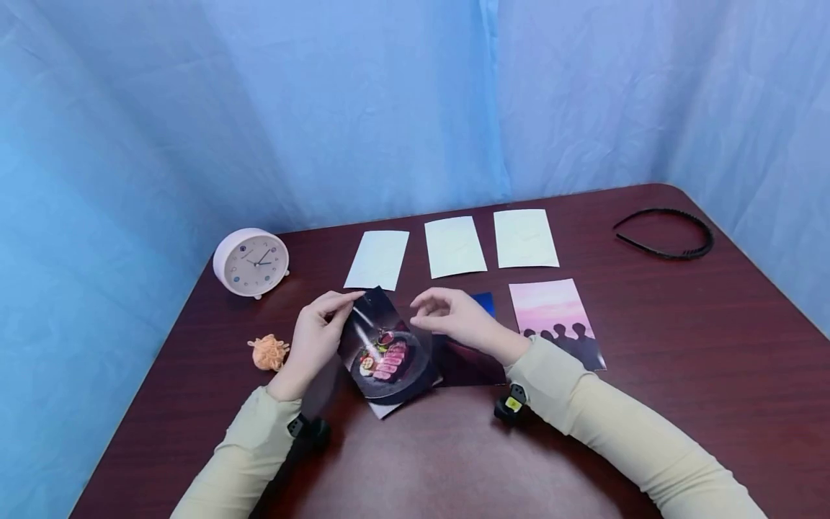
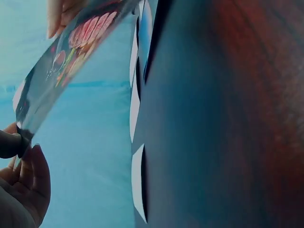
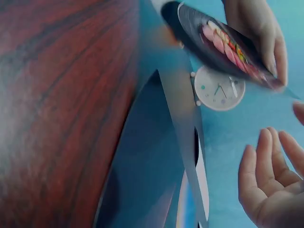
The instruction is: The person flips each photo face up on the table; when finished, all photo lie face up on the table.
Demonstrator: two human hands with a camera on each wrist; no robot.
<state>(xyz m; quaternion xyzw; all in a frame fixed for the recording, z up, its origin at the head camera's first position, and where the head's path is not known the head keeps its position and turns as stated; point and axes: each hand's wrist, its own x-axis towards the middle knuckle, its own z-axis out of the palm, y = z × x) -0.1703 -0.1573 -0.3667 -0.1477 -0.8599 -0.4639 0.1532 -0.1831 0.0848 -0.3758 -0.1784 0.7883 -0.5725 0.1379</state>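
Note:
A glossy food photo, showing sliced meat on a dark plate, is tilted above the table. My left hand pinches its upper left corner between thumb and fingers, as the left wrist view also shows. A white corner sticks out under its lower edge; whether it is a second sheet, I cannot tell. My right hand hovers just right of the photo, fingers loosely bent and holding nothing. Beneath that hand lies a dark photo with a blue patch, partly hidden. Farther right, a pink-sky photo with silhouettes lies partly behind my sleeve.
Three white cards lie in a row toward the back edge. A round pink clock stands at the left, with a small orange figure nearer. At the far right is a black headband. Blue curtains hang behind.

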